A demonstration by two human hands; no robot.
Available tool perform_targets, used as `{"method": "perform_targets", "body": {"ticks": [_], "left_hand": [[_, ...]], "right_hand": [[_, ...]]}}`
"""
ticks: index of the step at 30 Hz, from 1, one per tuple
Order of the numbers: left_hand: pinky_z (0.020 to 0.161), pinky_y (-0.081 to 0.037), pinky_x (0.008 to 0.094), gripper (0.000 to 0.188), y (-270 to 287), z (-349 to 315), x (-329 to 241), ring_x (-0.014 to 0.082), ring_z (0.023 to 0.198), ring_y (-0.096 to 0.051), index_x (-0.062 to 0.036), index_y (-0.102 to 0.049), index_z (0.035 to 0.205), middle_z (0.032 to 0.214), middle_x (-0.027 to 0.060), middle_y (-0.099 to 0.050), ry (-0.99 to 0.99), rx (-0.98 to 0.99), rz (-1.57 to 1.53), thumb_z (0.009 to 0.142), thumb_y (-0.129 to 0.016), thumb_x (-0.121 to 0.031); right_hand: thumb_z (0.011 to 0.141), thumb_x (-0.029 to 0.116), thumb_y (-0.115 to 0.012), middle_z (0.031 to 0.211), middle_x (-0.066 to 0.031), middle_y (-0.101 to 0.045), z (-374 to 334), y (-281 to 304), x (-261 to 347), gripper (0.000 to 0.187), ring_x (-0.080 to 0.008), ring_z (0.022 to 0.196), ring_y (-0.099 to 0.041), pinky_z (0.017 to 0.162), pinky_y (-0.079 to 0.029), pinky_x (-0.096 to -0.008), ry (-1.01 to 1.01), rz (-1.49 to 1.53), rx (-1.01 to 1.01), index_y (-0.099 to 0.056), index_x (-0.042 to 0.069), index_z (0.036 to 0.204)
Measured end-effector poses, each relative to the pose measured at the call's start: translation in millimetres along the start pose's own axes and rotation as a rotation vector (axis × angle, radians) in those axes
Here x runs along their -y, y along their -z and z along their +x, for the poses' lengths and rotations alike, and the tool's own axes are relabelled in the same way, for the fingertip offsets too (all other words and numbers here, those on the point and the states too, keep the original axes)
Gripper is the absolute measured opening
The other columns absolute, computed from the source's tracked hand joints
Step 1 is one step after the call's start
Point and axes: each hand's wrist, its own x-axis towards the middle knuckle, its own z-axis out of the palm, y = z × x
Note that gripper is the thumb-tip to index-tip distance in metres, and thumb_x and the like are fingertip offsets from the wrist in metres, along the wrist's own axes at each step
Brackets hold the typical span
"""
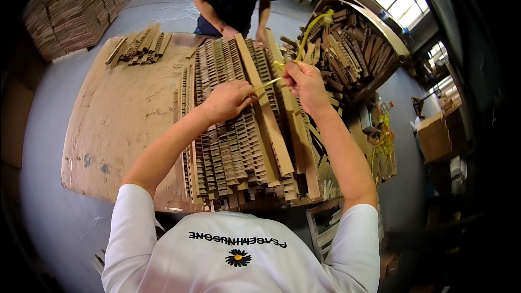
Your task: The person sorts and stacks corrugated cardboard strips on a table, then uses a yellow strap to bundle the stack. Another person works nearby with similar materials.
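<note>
A yellow plastic strap (269, 83) runs taut between my two hands, over a stack of brown honeycomb cardboard strips (223, 144). My left hand (230, 100) is closed at the strap's left end, its fingertips pinching it low over the strips. Higher and to the right, my right hand (306, 85) is closed round the strap, and a loose length rises from it toward the cardboard bin. Two flat cardboard edge strips (267, 114) lie lengthwise on the stack's right part. At the far end, a co-worker's hands (230, 32) touch the stack.
The stack lies on a wooden table (122, 125). A small pile of strips (142, 44) is at its far left. Behind right stands a large box (399, 43) full of loose strips. Tangled yellow strap (384, 141) hangs at the right. Stacked cardboard (73, 11) stands far left.
</note>
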Motion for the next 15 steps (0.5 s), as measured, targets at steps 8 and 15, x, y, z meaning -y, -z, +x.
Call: {"method": "perform_targets", "body": {"ticks": [8, 15], "left_hand": [[0.087, -0.052, 0.0411, 0.026, -23.1, 66.0, 52.1, 0.0288, 0.094, -0.064, -0.0031, -0.071, 0.11, 0.097, 0.0122, -0.069, 0.126, -0.113, -0.445, 0.105, -0.056, -0.024], [0.101, -0.047, 0.0353, 0.04, -64.2, 81.6, 61.9, 0.0228, 0.11, -0.063, -0.004, -0.071, 0.113, 0.112, 0.0112, -0.071, 0.146, 0.209, -0.463, 0.108, -0.05, -0.038]], "right_hand": [[0.105, 0.025, -0.06, 0.074, 0.0046, -0.054, -10.0, -2.6, -16.1, 0.025, -0.0013, 0.058, -0.039, 0.05, -0.031, -0.016, -0.041, 0.181, -0.065, -0.07, 0.003, 0.109], [0.108, 0.021, -0.052, 0.067, 0.0028, -0.053, -13.5, -37.9, -39.8, 0.024, -0.0033, 0.054, -0.039, 0.047, -0.029, -0.0179, -0.08, 0.232, -0.108, -0.065, 0.005, 0.095]]}}
